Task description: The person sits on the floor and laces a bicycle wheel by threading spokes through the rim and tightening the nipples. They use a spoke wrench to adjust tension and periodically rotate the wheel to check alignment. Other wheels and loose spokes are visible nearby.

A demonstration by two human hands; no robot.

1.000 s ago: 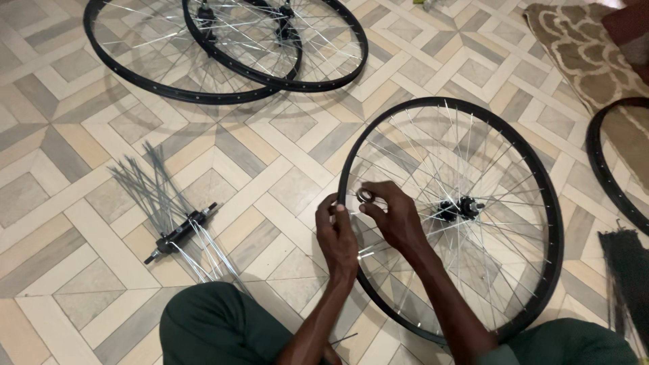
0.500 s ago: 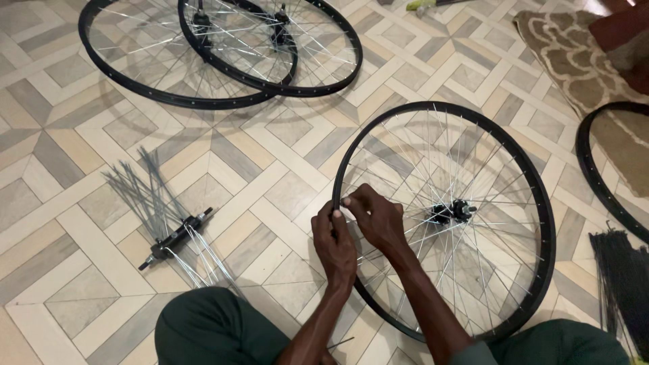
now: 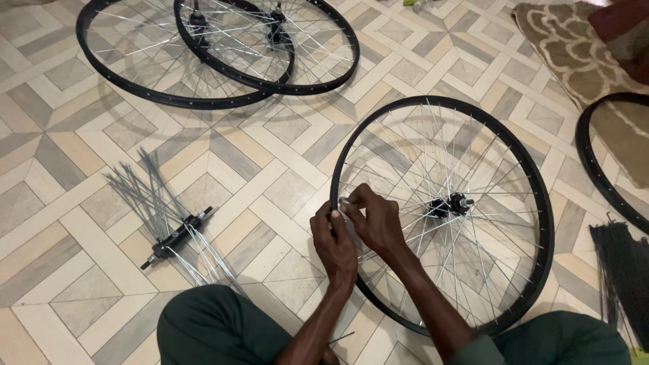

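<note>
A black bicycle wheel rim (image 3: 541, 176) with silver spokes and a black hub (image 3: 449, 205) lies flat on the tiled floor in front of me. My left hand (image 3: 332, 245) grips the rim's left side from outside. Inside the rim, my right hand (image 3: 373, 217) pinches a small silver spoke end or nipple against it. Both hands meet at the same spot on the rim.
Two more spoked wheels (image 3: 203, 47) overlap at the top left. A loose hub with a fan of spokes (image 3: 172, 233) lies left of my knee. A bare black rim (image 3: 602, 169) and a bundle of black spokes (image 3: 622, 270) sit at right, near a patterned rug (image 3: 574, 54).
Both hands have slid slightly along the rim's left edge, staying together at it. The view has shifted a little; the wheel itself has not visibly moved.
</note>
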